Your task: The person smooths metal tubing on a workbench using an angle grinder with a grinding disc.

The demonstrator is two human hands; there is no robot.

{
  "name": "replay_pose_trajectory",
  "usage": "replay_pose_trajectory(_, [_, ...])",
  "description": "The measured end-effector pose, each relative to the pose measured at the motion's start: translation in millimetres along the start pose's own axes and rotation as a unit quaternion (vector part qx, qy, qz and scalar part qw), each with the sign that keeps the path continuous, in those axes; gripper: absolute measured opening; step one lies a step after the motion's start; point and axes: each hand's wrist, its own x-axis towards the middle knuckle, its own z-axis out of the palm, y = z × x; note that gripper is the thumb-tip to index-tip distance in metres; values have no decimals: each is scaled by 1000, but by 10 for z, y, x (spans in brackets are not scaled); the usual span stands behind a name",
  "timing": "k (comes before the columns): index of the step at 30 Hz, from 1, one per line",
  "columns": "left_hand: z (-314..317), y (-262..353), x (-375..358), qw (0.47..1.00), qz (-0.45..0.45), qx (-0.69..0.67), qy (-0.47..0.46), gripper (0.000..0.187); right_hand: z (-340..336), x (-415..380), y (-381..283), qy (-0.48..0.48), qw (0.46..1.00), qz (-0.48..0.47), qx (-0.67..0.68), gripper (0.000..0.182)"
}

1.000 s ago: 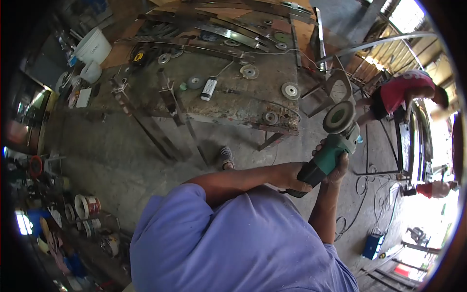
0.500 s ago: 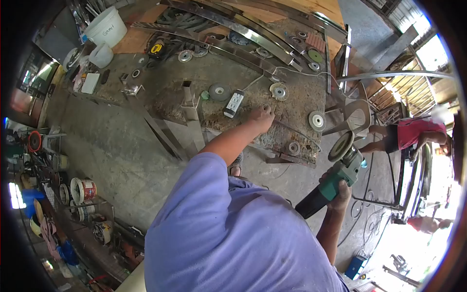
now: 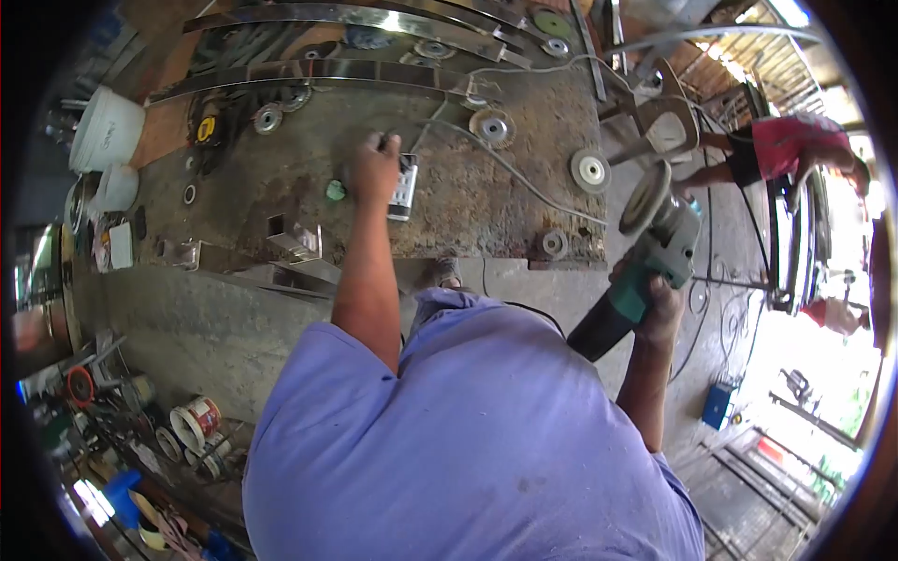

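My right hand [image 3: 662,304] grips a green and black angle grinder [image 3: 645,266], held up at the right of the bench with its disc [image 3: 645,198] at the upper end. Over the bench, my left hand [image 3: 376,170] is closed, with something small and dark at its fingertips that I cannot make out. That hand is right beside a white power strip [image 3: 403,190] and partly covers it. A grey cord [image 3: 524,178] crosses the bench toward its right edge. Left of the hand lies a small green piece [image 3: 335,190].
Grinding discs [image 3: 590,171] lie about the worn bench [image 3: 449,206]. Long shiny metal bars [image 3: 327,71] lie along its far side. White buckets [image 3: 109,131] and a yellow tape measure [image 3: 205,129] are at the left. A person in a red shirt [image 3: 795,145] is at the right.
My left hand has moved left across the bench, from the cord to the power strip. The cord now lies farther up the bench. The grinder stays in my right hand, and the view has shifted.
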Motion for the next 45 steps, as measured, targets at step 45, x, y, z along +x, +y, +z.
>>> replay_pose_trajectory(45, [246,-877,-24,941,-162,287,71,38,-617,-598,-36,107,986,-82,103,87])
